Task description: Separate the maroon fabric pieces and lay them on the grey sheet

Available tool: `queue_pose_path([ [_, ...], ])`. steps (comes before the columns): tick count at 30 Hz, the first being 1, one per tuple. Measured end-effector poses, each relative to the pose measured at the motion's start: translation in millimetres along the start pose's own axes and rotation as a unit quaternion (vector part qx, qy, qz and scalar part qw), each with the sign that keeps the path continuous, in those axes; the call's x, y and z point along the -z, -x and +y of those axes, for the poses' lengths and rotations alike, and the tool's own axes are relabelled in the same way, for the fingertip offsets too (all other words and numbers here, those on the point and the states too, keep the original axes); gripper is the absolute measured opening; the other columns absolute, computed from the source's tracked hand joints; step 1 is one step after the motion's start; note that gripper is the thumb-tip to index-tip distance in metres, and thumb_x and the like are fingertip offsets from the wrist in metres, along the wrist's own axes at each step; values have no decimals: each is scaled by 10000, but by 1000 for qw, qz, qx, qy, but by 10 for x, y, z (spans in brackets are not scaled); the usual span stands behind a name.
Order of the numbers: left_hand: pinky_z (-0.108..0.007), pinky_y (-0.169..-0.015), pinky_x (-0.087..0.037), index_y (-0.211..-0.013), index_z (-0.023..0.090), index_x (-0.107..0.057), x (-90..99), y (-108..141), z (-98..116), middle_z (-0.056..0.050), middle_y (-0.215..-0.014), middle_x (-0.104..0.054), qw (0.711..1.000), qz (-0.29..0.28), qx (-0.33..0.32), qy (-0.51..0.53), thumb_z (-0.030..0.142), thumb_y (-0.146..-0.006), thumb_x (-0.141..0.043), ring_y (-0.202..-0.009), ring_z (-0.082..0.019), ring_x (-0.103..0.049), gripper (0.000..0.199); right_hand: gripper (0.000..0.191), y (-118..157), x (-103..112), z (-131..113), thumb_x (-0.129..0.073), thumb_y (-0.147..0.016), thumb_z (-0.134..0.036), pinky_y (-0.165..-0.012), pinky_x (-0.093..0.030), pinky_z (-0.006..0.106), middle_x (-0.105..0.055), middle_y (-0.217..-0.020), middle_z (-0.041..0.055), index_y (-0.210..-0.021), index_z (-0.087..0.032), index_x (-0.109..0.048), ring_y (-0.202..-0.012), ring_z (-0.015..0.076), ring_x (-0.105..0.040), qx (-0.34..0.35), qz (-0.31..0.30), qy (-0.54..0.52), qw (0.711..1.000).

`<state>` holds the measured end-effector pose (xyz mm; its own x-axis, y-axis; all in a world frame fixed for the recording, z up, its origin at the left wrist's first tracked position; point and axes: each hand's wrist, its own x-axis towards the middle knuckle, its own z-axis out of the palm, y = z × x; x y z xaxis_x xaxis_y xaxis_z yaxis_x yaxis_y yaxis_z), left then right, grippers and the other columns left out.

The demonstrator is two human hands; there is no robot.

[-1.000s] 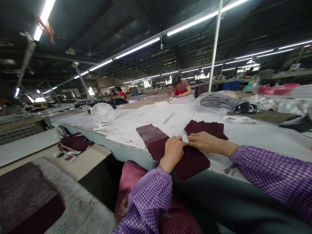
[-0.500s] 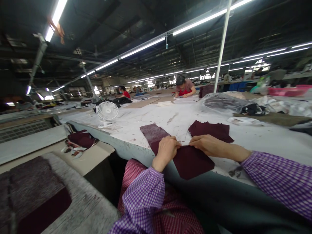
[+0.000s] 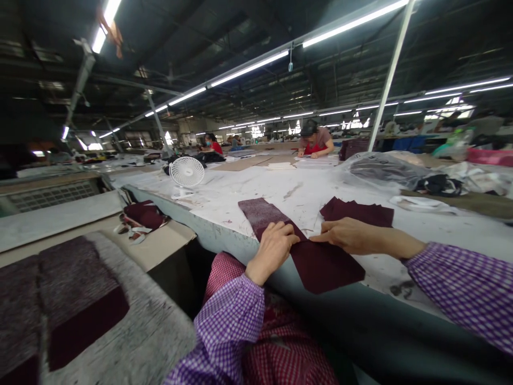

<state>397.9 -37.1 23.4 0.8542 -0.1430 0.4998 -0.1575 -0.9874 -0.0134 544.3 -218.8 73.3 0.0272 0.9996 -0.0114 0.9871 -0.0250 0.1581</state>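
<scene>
A maroon fabric piece lies across the front edge of the white-covered table, its pointed lower part hanging over. Its far strip shows a mottled greyish face. My left hand bears down on the piece, fingers bent and close together at a fold. Beside it, my right hand has its index finger stretched toward that fold, and its other fingers are curled at the fabric's edge. The two sets of fingertips are a short gap apart. Behind my right hand sits a stack of maroon fabric pieces, partly covered by the wrist.
A small white fan stands on the table's left side. Maroon scraps lie on cardboard, and more mottled pieces on a grey board at lower left. Plastic bags are at right. A co-worker leans over the table's far side.
The view has swung slightly left, so the scene sits further right. My right fingers have moved from pinching the fabric's edge to an outstretched index finger at the fold. My left hand stays on the fabric.
</scene>
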Motion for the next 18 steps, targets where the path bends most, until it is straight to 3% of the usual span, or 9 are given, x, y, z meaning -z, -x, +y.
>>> queue_pose_path([
  [4,-326,-793,-348,-953,249,-692,-25,7,-14,-44,-875,-603,1000,3,5,10,235,-939,-387,-880,-176,-481,306,595,-146,50,-98,-431,-732,-1,-533,-304,261,-616,-770,58,-1251,-259,-570,-648,150,-545,23,-32,96,995],
  [7,-305,-815,-387,-914,239,-698,-52,18,-67,-33,-874,-628,995,13,40,93,240,-922,-433,-882,-168,-514,265,600,-198,78,-153,-435,-732,-3,-508,-268,270,-615,-743,53,-1255,-264,-568,-614,148,-526,34,-30,117,992],
  [12,-252,-801,-442,-962,180,-661,-53,70,-195,-16,-874,-664,945,78,145,284,209,-882,-486,-854,-137,-572,195,561,-207,95,-128,-441,-738,-18,-509,-264,275,-616,-713,53,-1217,-265,-600,-618,160,-520,50,-10,91,995],
  [14,-249,-765,-450,-946,170,-654,-36,78,-204,-14,-849,-660,939,76,165,291,222,-849,-531,-811,-136,-575,165,556,-222,94,-108,-444,-734,-19,-503,-260,281,-615,-693,52,-1206,-261,-611,-621,166,-523,52,-17,84,995],
  [18,-266,-760,-438,-847,183,-661,-15,58,-160,-2,-813,-648,958,47,166,228,179,-780,-595,-808,-152,-554,94,605,-253,102,-105,-453,-724,-12,-517,-275,278,-618,-687,43,-1262,-264,-570,-663,172,-547,51,-49,96,993],
])
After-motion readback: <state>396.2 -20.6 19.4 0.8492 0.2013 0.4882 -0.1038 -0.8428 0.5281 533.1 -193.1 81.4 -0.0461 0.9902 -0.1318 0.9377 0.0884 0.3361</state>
